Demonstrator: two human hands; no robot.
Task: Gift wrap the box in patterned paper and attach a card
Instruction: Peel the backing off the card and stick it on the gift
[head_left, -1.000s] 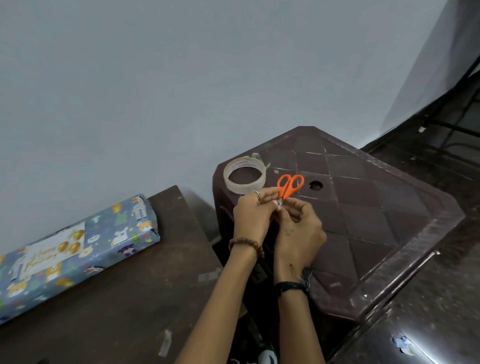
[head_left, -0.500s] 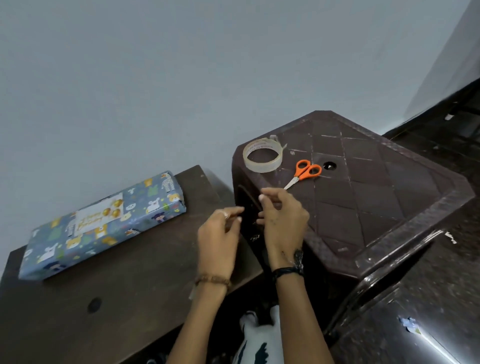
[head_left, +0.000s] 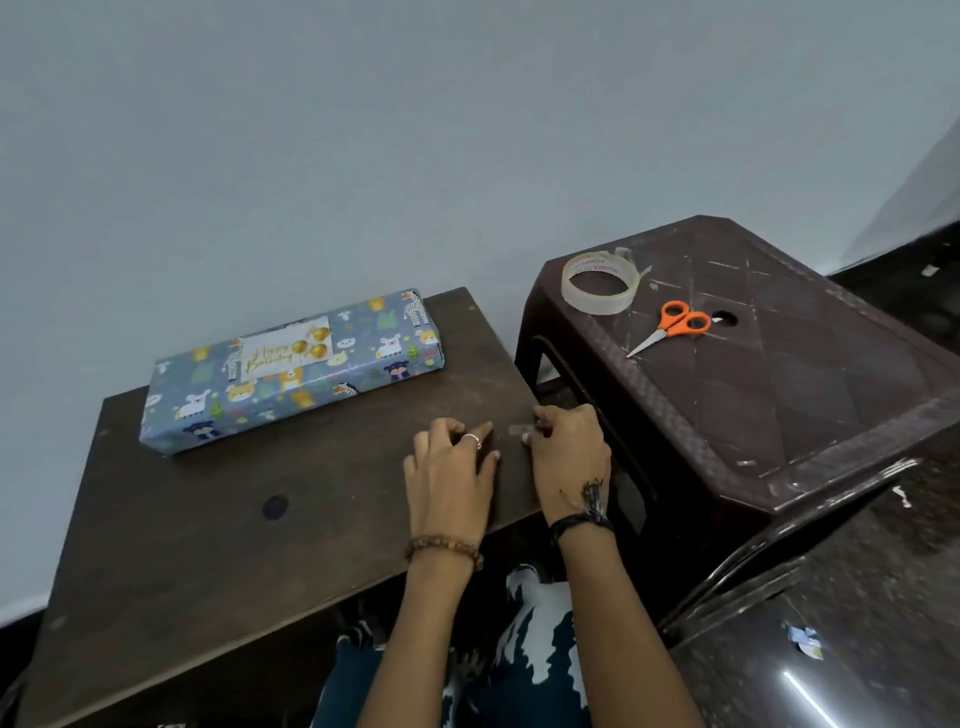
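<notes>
We've got the wrapped box (head_left: 291, 371) lying flat on the dark brown surface (head_left: 208, 519), toward the far edge of it by the grey wall (head_left: 363, 130). The box is long and flat, fully covered in blue-grey paper with little cartoon animals on it: white bears, yellow and orange dogs, a giraffe, some green leafy bits. The paper looks snug, with neat folded ends, and the end nearer the stool (head_left: 753, 374) shows a tidy flap. On top of the box sits a pale card (head_left: 284, 347) with gold "Happy Birthday" script and gold balloons, lying flat on the top face, a bit left of the box's middle.

Both our hands are down on the surface, nearer us than the box and off its right end. The left hand (head_left: 452, 470) has its fingers curled and its index finger stretched toward the right hand; whether it's touching anything we can't tell. The right hand (head_left: 569, 452) has curled fingers pinching a small clear piece of tape (head_left: 521, 429), which sticks out toward the left hand. There's a ring on the left hand and a bead bracelet on that wrist, and a black thread band on the right wrist.

To the right of the box stands the dark plastic stool, touching or just beside the surface's edge. A roll of clear tape (head_left: 600, 283) and orange-handled scissors (head_left: 672, 330) lie on the stool's top, the roll closer to the box.
</notes>
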